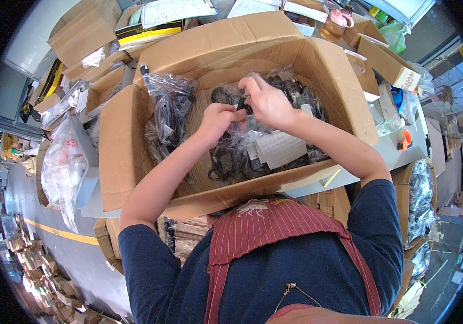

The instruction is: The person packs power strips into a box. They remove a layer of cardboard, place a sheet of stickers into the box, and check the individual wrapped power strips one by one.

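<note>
A large open cardboard box (118, 146) stands before me, holding clear plastic bags of black cables (171, 105) along its left side and more bagged cables (310, 102) at the right. Over the middle of the box, both my hands are closed close together around a bagged black cable (242, 103). My left hand (220, 123) pinches at its near side, thumb and fingers pressed together. From the right, my right hand (268, 101) bends its fingers down onto the dark part. Just below them, a white sheet of small labels (281, 150) lies on the bags.
Smaller open cartons (104, 89) crowd the table's left, near a grey bin with a plastic bag (66, 156). Behind the box lie papers (177, 12). A pink-lidded jug (337, 26) stands at the back right. An orange tape roll (404, 139) sits on the right.
</note>
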Motion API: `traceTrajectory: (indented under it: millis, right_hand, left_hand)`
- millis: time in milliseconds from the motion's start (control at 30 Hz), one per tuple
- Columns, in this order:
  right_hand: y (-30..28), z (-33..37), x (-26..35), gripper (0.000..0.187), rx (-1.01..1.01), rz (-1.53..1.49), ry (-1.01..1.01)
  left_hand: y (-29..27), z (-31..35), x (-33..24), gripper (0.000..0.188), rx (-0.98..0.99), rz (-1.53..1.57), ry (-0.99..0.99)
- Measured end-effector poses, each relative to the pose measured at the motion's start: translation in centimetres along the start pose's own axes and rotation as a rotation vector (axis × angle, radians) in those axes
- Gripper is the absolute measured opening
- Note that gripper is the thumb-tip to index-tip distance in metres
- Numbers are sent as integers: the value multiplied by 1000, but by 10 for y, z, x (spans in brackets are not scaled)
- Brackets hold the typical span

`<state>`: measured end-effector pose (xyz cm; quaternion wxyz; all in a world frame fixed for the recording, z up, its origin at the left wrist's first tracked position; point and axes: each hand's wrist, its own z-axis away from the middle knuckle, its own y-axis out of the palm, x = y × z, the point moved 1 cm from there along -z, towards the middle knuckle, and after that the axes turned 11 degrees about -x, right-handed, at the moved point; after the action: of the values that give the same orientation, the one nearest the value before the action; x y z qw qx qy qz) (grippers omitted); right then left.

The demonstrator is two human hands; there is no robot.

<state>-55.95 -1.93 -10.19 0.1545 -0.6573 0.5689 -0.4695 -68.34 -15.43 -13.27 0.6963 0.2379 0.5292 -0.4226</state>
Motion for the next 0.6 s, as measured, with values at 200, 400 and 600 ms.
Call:
traceTrajectory:
  millis: [200, 400, 600]
  right_hand:
    - [-16, -18, -45, 36, 113, -234, 171]
    - [-17, -19, -31, 29, 367, -404, 42]
    - [-8, -16, -37, 23, 376, -485, 40]
  left_hand:
    - [-3, -1, -8, 22, 60, -50, 21]
    - [-5, 2, -10, 22, 101, -31, -5]
    - [-13, 0, -20, 21, 144, -76, -19]
